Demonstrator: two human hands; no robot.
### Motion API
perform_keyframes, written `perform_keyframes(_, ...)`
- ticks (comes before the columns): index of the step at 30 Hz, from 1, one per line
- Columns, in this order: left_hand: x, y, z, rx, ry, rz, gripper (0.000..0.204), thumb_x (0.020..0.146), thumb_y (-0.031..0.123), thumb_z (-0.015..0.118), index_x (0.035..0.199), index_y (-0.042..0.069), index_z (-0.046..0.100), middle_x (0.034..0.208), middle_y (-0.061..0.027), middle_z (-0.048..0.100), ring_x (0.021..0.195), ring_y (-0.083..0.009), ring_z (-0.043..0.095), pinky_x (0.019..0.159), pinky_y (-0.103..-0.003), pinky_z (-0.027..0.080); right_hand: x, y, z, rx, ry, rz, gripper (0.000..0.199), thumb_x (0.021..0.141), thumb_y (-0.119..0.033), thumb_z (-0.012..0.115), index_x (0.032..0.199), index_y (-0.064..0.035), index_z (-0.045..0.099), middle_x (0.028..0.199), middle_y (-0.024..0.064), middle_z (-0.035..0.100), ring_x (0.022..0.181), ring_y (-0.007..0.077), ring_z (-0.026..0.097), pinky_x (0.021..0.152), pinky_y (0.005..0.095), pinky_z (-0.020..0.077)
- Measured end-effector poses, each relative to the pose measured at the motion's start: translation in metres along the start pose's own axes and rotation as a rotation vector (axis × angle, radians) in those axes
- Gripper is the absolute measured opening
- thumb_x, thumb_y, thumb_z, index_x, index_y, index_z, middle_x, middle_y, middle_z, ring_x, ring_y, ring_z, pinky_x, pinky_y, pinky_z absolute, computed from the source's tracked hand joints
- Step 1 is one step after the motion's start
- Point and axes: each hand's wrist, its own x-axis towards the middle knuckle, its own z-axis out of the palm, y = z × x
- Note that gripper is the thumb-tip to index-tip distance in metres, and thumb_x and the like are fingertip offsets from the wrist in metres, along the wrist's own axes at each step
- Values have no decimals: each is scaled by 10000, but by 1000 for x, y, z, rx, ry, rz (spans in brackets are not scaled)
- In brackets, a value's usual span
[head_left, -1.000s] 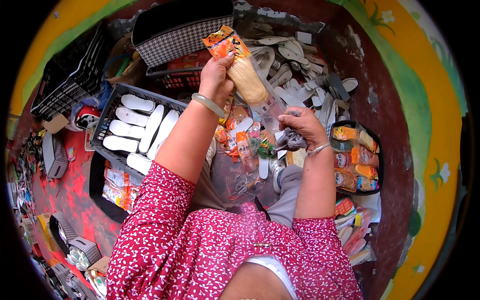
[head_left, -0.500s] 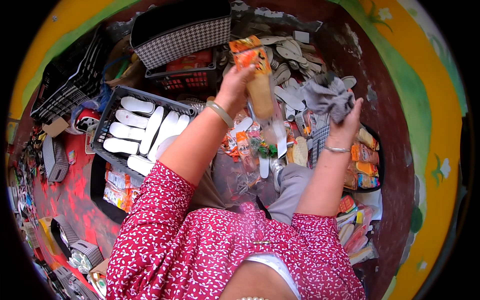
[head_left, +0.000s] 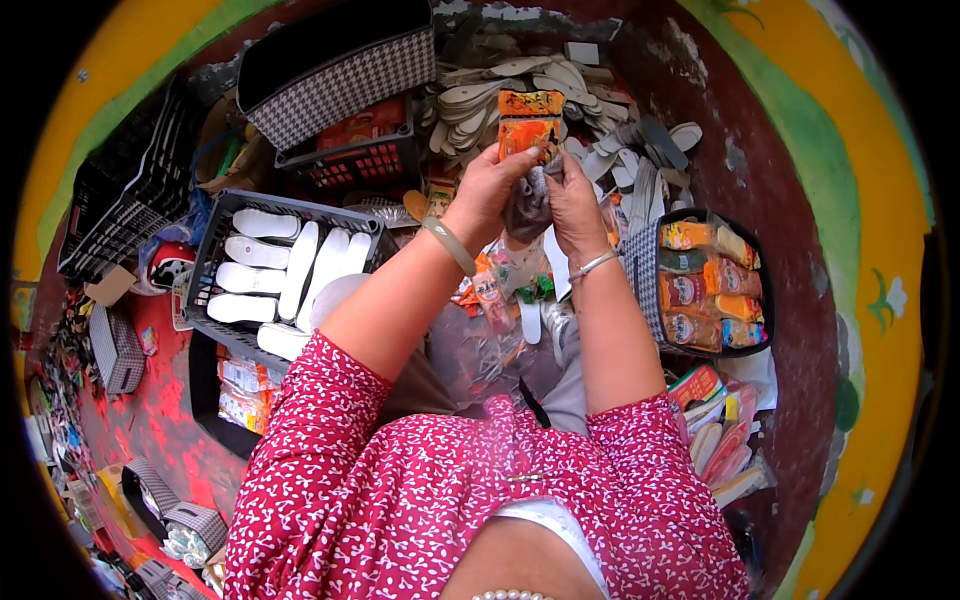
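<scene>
Both hands meet in front of me around a packaged insole (head_left: 530, 118) whose orange printed header sticks up above my fingers. My left hand (head_left: 488, 195) is closed on the pack's left side, with its thumb over the front. A crumpled grey cloth (head_left: 528, 210) is bunched against the lower part of the pack, and my right hand (head_left: 578, 212) grips it there from the right. Hands and cloth hide most of the insole. Below them, more clear packs lie between my legs, including an orange-labelled pack (head_left: 490, 290), near a small white insole (head_left: 530, 320).
White insoles fill a grey crate (head_left: 215, 250) on the left. A houndstooth bin (head_left: 345, 75) rests on a black crate (head_left: 350, 165). Loose insoles (head_left: 480, 100) are heaped at the back. Packaged insoles (head_left: 690, 290) stand in a houndstooth basket (head_left: 643, 285) on the right.
My right hand has brought the grey cloth leftward to the pack, and my left hand has drawn the pack in slightly. The two hands were apart before; now they are together.
</scene>
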Motion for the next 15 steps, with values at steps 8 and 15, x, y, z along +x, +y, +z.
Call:
perform_keyframes(8, 7, 11, -6, 213, -3, -34, 237, 826, 129, 643, 1024, 12, 588, 916, -45, 639, 799, -123, 608, 719, -251, 479, 2, -3, -1, -85, -5, 62, 245, 833, -103, 618, 1051, -1, 571, 918, 29, 622, 789, 88, 581, 716, 222, 470)
perform_keyframes(15, 7, 4, -2, 56, 88, -54, 206, 853, 172, 619, 995, 30, 572, 880, -43, 616, 760, -133, 589, 693, -278, 485, 2, -4, -5, 29, -33, 246, 181, 806, -95, 636, 946, 11, 593, 849, 37, 631, 740, 96, 595, 665, 227, 478)
